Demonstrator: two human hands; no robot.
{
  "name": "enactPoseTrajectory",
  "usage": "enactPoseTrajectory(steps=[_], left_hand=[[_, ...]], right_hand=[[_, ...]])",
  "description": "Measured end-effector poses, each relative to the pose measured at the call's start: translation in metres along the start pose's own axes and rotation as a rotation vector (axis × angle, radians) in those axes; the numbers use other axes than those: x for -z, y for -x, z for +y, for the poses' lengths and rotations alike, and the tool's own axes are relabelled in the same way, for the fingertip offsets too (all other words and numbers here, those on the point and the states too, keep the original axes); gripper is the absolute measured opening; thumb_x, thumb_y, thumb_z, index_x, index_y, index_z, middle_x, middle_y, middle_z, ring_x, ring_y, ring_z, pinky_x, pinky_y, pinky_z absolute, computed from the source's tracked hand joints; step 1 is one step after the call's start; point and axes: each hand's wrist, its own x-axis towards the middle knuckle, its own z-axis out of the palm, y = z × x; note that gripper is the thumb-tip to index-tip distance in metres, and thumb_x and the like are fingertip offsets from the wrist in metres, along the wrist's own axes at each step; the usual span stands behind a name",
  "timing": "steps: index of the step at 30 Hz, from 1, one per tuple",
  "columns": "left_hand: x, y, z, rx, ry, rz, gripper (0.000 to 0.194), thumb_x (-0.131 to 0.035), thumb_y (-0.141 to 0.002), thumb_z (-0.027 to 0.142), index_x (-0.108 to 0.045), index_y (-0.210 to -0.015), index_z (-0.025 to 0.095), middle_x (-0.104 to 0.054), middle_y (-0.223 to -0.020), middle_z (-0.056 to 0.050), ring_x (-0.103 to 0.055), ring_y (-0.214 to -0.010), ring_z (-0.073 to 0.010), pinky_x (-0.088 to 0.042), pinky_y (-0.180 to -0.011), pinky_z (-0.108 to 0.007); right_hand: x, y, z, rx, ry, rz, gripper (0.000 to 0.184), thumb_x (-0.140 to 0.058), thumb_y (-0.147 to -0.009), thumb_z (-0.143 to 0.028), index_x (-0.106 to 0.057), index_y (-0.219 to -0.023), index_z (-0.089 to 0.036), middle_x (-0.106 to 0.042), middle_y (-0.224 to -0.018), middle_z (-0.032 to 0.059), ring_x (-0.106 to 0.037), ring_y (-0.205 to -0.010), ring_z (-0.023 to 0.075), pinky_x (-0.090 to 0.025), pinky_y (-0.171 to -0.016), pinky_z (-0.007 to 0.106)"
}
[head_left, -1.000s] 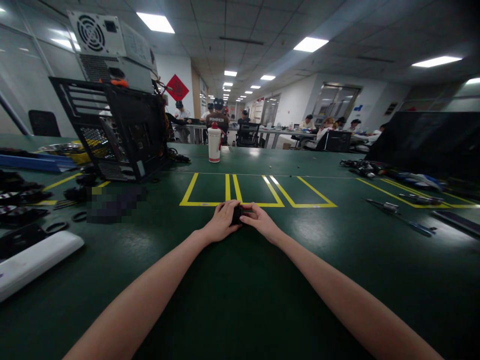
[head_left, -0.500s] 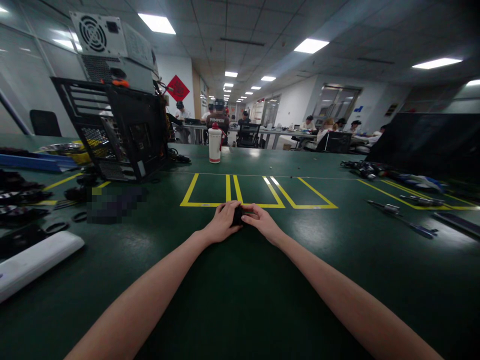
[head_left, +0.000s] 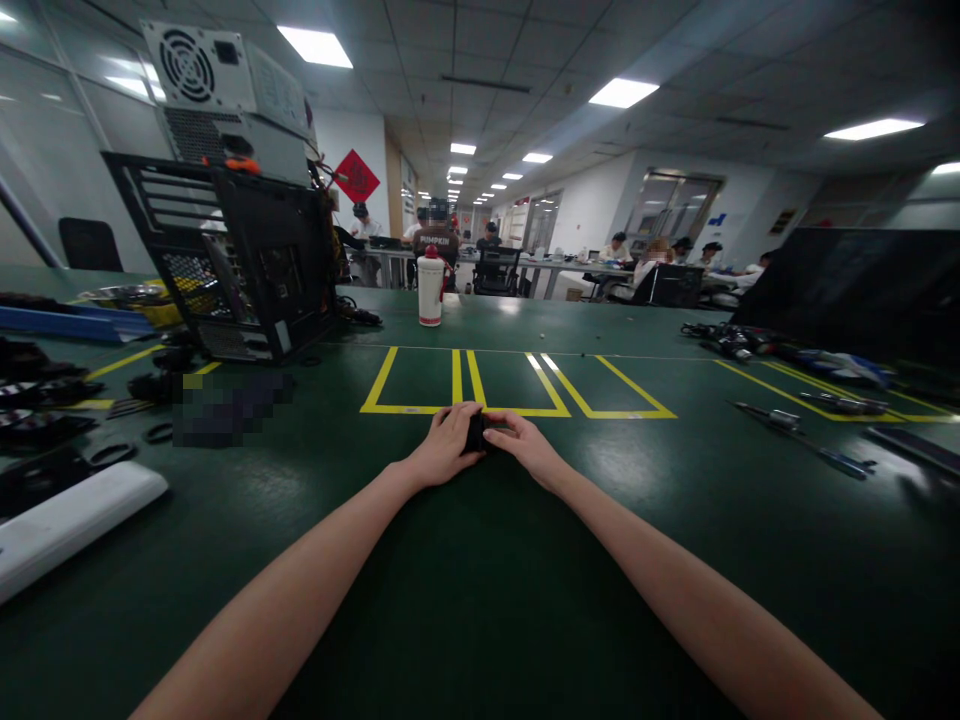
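Black piece, one: at the centre of the clock, on or just above the worktop, beside the near edge of the yellow tape; contact beneath hidden.

Left hand: 9 o'clock side, closed on the piece, fingers together over it, thumb at its near edge.

Right hand: 3 o'clock side, fingers bent, thumb and forefinger at the piece; pinching or merely touching, cannot tell.

Change: scarcely any; grip and placing match the earlier frames, suggesting a steady two-handed hold.

Difference from the earliest frame: slight drift of the whole view only.

Surroundings: bottle, upright, 11 o'clock; computer case, 10 o'clock; white box, nearly 9 o'clock; tool, 3 o'clock.
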Motion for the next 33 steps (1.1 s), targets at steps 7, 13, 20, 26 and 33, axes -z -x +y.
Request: enactPoseTrajectory(steps=[7,13,20,26,33], left_hand=[[-0.0015,-0.0007,-0.0007,-0.004,-0.002,0.006,0.060,-0.055,-0.070,0.022,-0.020,-0.120,0.021,-0.036,-0.120,-0.009,-0.032,-0.115,-0.0231,-0.023,-0.096,-0.044],[-0.0056,-0.0015,-0.0026,-0.001,-0.009,0.025,0.061,-0.057,-0.068,0.021,-0.022,-0.118,0.020,-0.037,-0.119,-0.010,-0.033,-0.114,-0.0231,-0.024,-0.094,-0.043],[-0.0035,-0.0010,-0.0020,0.000,-0.006,0.004,0.061,-0.056,-0.069,0.020,-0.020,-0.119,0.020,-0.036,-0.120,-0.009,-0.031,-0.115,-0.0227,-0.023,-0.096,-0.043],[-0.0006,-0.0006,0.0012,0.008,-0.006,-0.007,0.059,-0.055,-0.071,0.022,-0.020,-0.119,0.022,-0.036,-0.120,-0.008,-0.032,-0.115,-0.0227,-0.022,-0.096,-0.044],[-0.0012,-0.0008,0.0006,0.011,-0.003,-0.001,0.061,-0.056,-0.070,0.020,-0.020,-0.119,0.022,-0.036,-0.120,-0.009,-0.032,-0.115,-0.0232,-0.022,-0.096,-0.044]], right_hand=[[-0.0004,-0.0002,0.0022,0.049,-0.023,-0.015,0.028,-0.062,-0.064,-0.022,-0.048,-0.088,-0.022,-0.052,-0.099,0.0000,-0.054,-0.093,0.0152,-0.040,-0.086,0.034],[-0.0016,-0.0039,0.0039,0.059,0.030,0.059,0.026,-0.059,-0.067,-0.026,-0.050,-0.091,-0.021,-0.053,-0.096,0.0012,-0.054,-0.090,0.0141,-0.040,-0.085,0.033],[0.0013,-0.0008,0.0023,0.052,-0.050,-0.066,0.036,-0.064,-0.062,-0.020,-0.047,-0.094,-0.022,-0.052,-0.102,0.0012,-0.051,-0.098,0.0158,-0.040,-0.086,0.034],[-0.0025,-0.0022,0.0032,0.066,-0.003,0.035,0.025,-0.059,-0.067,-0.029,-0.049,-0.088,-0.021,-0.053,-0.096,0.0005,-0.053,-0.089,0.0139,-0.040,-0.084,0.033],[-0.0002,-0.0021,0.0029,0.017,0.001,0.023,0.031,-0.061,-0.065,-0.027,-0.051,-0.093,-0.020,-0.055,-0.099,0.0023,-0.053,-0.092,0.0160,-0.040,-0.084,0.035]])
